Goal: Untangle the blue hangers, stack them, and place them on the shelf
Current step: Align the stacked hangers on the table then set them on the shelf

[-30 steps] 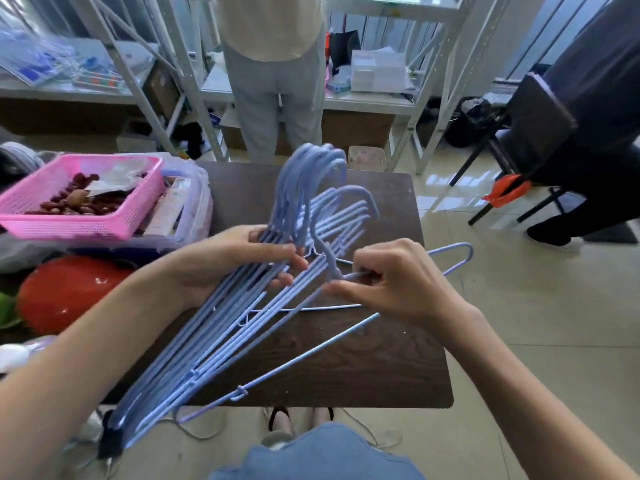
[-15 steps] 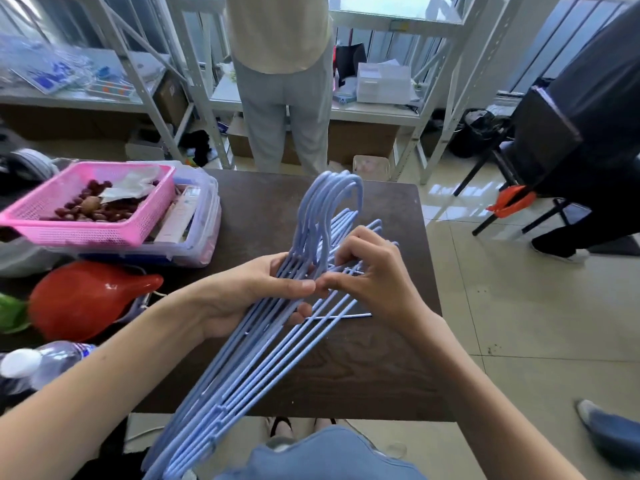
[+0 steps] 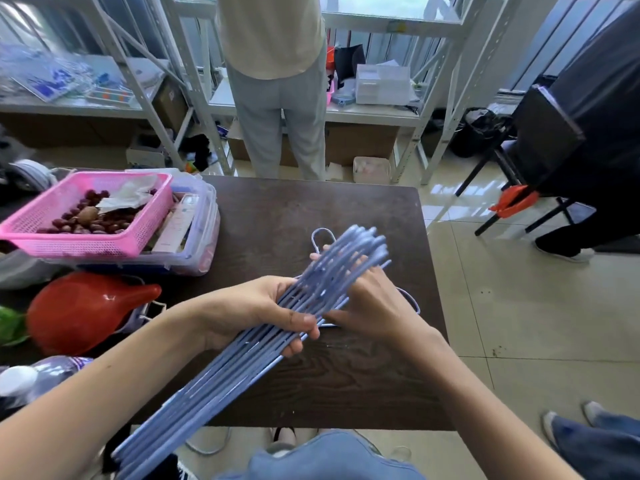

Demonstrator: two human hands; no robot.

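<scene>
The hangers (image 3: 239,368) are showing a pale periwinkle blue along every wire. The surface (image 3: 311,216) is wearing a very dark brown wood grain. The basket (image 3: 114,244) is glowing bright pink with a fine mesh of holes, and the fruits (image 3: 86,220) inside are showing deep red. The tub (image 3: 207,237) beneath is looking clear with a violet tint. The rounded object (image 3: 83,313) is shining glossy red. The floor (image 3: 519,306) is showing glossy beige tiles, and the shelf frames (image 3: 194,84) are showing white.

Bare dark table (image 3: 311,209) ahead; pink basket (image 3: 83,216), clear bin (image 3: 204,237), red bag (image 3: 83,310) crowding the left.
</scene>
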